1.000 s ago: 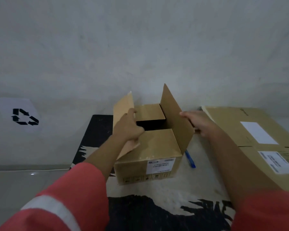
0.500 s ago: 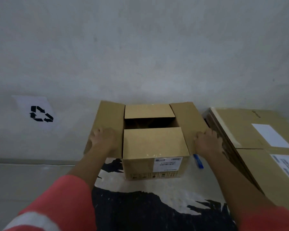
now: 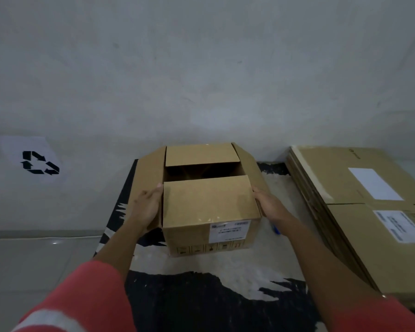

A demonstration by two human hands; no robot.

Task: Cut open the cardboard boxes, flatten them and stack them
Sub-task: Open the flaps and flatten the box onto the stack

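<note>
Both side flaps of the cardboard box have swung down from lying spread out level to slanting against its left and right sides, and both grips have come in closer to the box with them; the left grip, a bare hand, lies flat on the left flap with fingers straight, released and curled round nothing; the right grip lies the same way on the right flap, fingers stretched along it, also released; the box stands upright in the middle of a black-and-white mat on the floor, its far side close to the grey wall; its far top flap and near top flap lie level with a dark gap between them; a white label sits on the near face; to the right, well apart from the box, lies a stack of flattened boxes with white labels on top; a small blue object lies on the mat between box and stack, mostly hidden by the right forearm; at far left a white sheet with a black recycling symbol; both arms wear coral-red sleeves, the left with a pale stripe.
</note>
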